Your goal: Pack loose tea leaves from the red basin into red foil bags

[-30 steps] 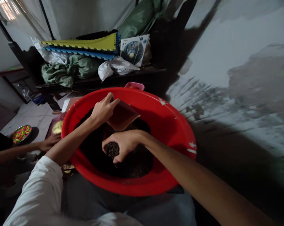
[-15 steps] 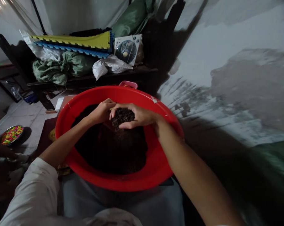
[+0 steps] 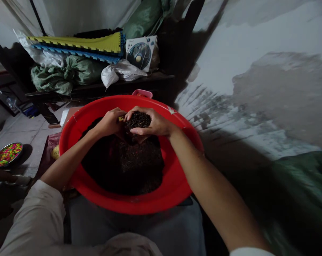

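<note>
A wide red plastic basin [image 3: 134,207] rests over my lap, with dark loose leaves [image 3: 139,160] like dried tea lying in it. My right hand [image 3: 157,122] is curled around a heaped handful of these leaves [image 3: 139,120], held above the basin. Beside it, my left hand [image 3: 111,122] is closed on a dark reddish bag [image 3: 120,133] that has a small yellow patch near the fingertips. Much of the bag is hidden by shade and by both hands. The handful is at the bag's upper edge; whether any leaves are inside I cannot see.
Behind the basin, a dark bench holds green sacks [image 3: 80,69], yellow and blue foam mats [image 3: 96,44], a white bag [image 3: 120,73] and a box fan [image 3: 139,55]. A pink container [image 3: 142,93] stands behind the rim. Bright wrapped pieces fill a metal bowl [image 3: 7,154] at left, near another person's arm.
My right hand, with its handful, has risen slightly and drawn closer to the bag. More of the bag shows under the hands. The whole view has shifted slightly.
</note>
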